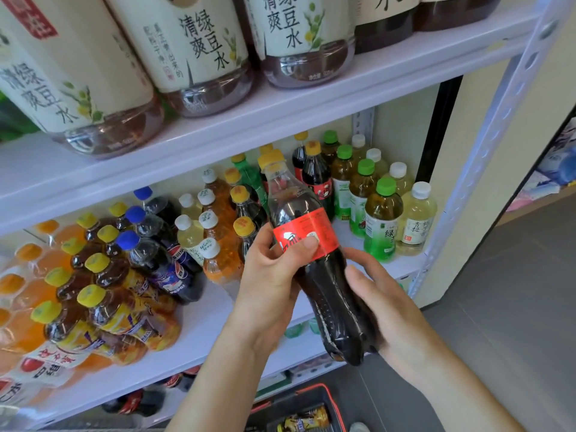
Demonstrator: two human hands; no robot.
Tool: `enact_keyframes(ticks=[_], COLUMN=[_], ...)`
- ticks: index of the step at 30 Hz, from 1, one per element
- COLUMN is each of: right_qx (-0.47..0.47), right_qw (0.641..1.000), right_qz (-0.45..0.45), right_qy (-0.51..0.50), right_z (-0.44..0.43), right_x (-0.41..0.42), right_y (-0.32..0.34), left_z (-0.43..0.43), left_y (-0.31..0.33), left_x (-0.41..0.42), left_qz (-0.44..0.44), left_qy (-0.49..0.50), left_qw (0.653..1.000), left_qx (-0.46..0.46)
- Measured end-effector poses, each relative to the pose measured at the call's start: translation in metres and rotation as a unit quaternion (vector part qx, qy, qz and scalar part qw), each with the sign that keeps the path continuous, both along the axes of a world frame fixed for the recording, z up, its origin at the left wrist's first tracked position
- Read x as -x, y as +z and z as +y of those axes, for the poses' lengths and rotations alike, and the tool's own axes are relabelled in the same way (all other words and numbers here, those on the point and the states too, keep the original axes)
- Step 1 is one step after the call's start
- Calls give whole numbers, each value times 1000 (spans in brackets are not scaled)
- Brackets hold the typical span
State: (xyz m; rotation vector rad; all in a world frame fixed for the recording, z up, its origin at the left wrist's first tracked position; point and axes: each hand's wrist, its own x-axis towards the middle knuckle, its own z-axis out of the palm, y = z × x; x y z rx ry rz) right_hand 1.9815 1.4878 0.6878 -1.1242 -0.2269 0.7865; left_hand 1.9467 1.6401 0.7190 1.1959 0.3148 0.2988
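Observation:
A cola bottle (324, 285) with a yellow cap and a red label is held in front of the middle shelf, tilted with its cap up and to the left. My left hand (271, 282) grips it around the red label, thumb across the front. My right hand (386, 304) cups the lower part and base from the right, with the fingers curled behind the bottle.
The white middle shelf (199, 332) carries many bottles: yellow-capped tea, blue-capped cola (162, 260), orange drinks, green-capped tea (381, 219). Large cream-labelled bottles (199, 48) stand on the upper shelf. A shopping basket (299, 410) with red rim sits on the grey floor below. A perforated steel post (486, 151) stands right.

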Motion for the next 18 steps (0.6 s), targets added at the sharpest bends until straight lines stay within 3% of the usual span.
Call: enact_keyframes(ticks=[3, 5, 7, 10, 13, 18], right_qx=[-63, -97, -119, -76, 15, 155], right_qw=[976, 958, 961, 984, 994, 949], right_qz=[157, 169, 130, 68, -81, -265], right_qy=[138, 209, 211, 147, 76, -76], right_z=[-5, -8, -7, -9, -8, -3], right_x=[-5, -6, -5, -3, 2, 15], right_y=[-4, -11, -16, -16, -10, -7], left_z=[0, 0, 3, 11, 16, 9], left_y=[0, 2, 3, 2, 3, 3], left_x=[1, 2, 1, 1, -1, -3], left_qz=[13, 25, 34, 62, 93, 66], left_qy=[1, -9, -24, -42, -59, 9], left_qw=[999, 996, 996, 997, 992, 998], left_qx=[52, 80, 84, 21, -61, -14])
